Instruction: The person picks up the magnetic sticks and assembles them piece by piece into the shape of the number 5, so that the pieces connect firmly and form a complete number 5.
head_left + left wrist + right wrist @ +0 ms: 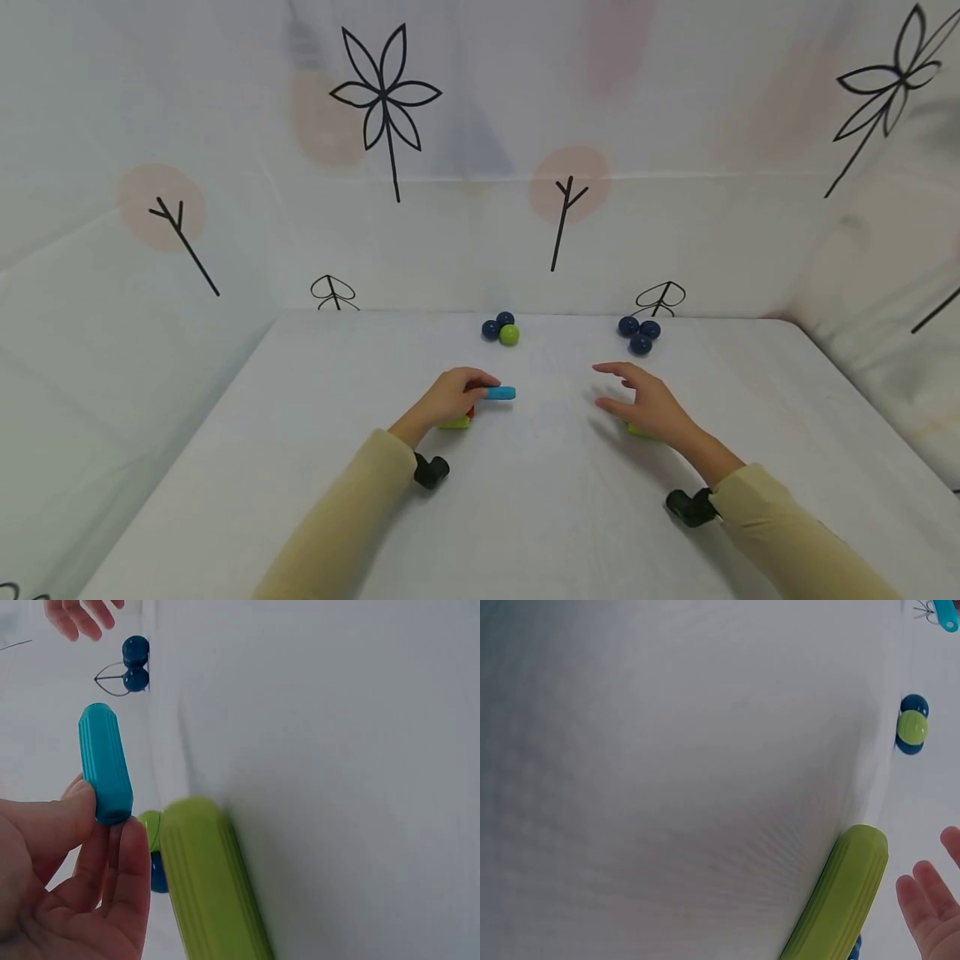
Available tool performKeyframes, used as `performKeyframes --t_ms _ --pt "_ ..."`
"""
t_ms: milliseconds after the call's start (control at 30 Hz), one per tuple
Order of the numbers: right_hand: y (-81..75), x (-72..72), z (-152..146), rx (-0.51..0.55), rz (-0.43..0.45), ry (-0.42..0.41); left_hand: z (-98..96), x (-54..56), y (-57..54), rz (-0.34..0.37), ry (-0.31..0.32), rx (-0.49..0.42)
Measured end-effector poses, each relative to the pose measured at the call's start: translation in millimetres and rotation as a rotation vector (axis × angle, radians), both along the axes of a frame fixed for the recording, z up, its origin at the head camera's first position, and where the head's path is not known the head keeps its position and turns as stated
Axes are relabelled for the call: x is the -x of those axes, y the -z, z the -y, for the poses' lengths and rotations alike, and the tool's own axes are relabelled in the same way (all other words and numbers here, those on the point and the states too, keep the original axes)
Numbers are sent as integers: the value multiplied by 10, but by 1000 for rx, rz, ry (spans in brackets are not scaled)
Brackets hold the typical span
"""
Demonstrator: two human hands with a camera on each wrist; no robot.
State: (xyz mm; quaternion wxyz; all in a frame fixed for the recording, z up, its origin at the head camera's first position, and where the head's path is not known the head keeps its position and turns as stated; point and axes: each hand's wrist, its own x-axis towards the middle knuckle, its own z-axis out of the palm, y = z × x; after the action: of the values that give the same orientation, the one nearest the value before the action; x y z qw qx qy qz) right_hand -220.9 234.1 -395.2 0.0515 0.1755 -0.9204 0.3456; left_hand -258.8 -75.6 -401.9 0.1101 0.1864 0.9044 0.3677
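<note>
My left hand [452,395] pinches a short blue ribbed stick [502,392] between thumb and fingers, above the table. In the left wrist view the blue stick stands almost upright from the fingertips. Under this hand lie a lime-green ribbed stick [214,881] and a red piece [471,412], mostly hidden by the hand in the head view. My right hand [647,403] hovers with fingers and thumb spread apart, holding nothing. Below it is another lime-green ribbed stick [841,896], of which only an edge shows in the head view.
At the table's back edge sits a cluster of two dark blue balls [491,330] and one green ball [509,335]. Farther right is a group of three dark blue balls [641,344]. Behind the white table [540,517] hangs a patterned white cloth [472,242].
</note>
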Motion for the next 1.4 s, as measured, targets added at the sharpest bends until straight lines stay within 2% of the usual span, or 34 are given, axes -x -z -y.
performKeyframes --t_ms 667,867,1100,1400 --pt "-14 15 -91 9 -11 18 -403 -76 24 13 89 -9" --pt "-35 17 -117 4 3 29 -487 -94 57 69 75 19" --pt "-30 30 -194 24 37 39 -530 -83 78 82 61 23" --pt "-18 91 -288 -7 54 67 -576 -79 71 101 49 13"
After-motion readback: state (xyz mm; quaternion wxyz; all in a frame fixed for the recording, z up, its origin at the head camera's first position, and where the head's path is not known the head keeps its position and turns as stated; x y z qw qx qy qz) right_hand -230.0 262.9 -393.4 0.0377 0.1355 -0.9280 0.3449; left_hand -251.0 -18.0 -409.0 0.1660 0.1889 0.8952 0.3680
